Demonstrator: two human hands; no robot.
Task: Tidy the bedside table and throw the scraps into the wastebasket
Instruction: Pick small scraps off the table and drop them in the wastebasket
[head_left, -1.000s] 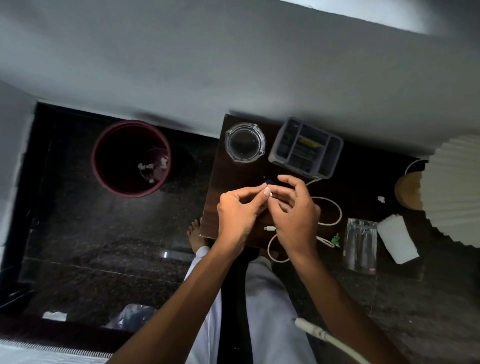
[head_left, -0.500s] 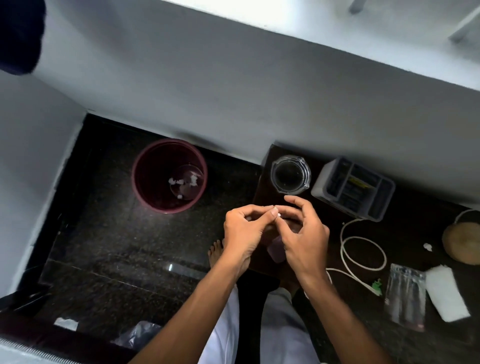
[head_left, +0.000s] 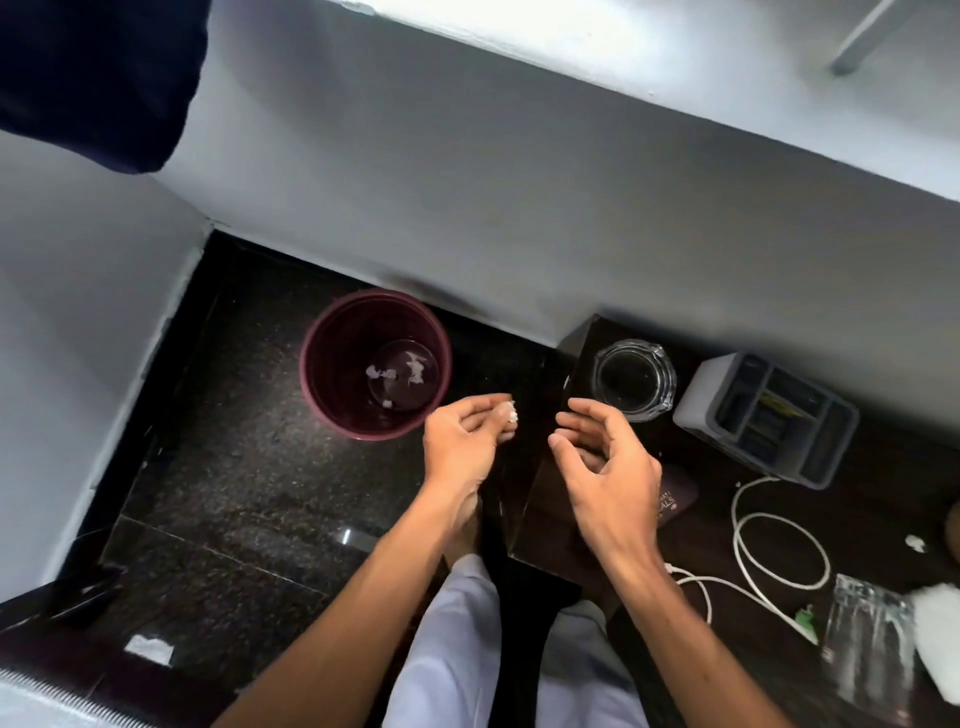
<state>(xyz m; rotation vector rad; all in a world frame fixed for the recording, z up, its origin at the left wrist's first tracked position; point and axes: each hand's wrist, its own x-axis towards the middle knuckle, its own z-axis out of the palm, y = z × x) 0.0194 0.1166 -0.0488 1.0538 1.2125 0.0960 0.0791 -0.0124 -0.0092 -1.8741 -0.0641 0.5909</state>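
Pinching a white scrap (head_left: 513, 415) at its fingertips, the left hand (head_left: 460, 447) hangs near the maroon wastebasket (head_left: 307, 364), not over it; the right hand (head_left: 605, 462) (loosely open, holding nothing) hovers by the bedside table (head_left: 857, 499). Let go here, the light scrap would probably miss onto the floor (head_left: 234, 441).

Pale walls (head_left: 467, 182), dark speckled stone floor (head_left: 234, 441)

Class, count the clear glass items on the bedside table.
2: a glass ashtray at the back left corner, beside the grey organizer; a tumbler right of the white cable. Others may lie out of frame.
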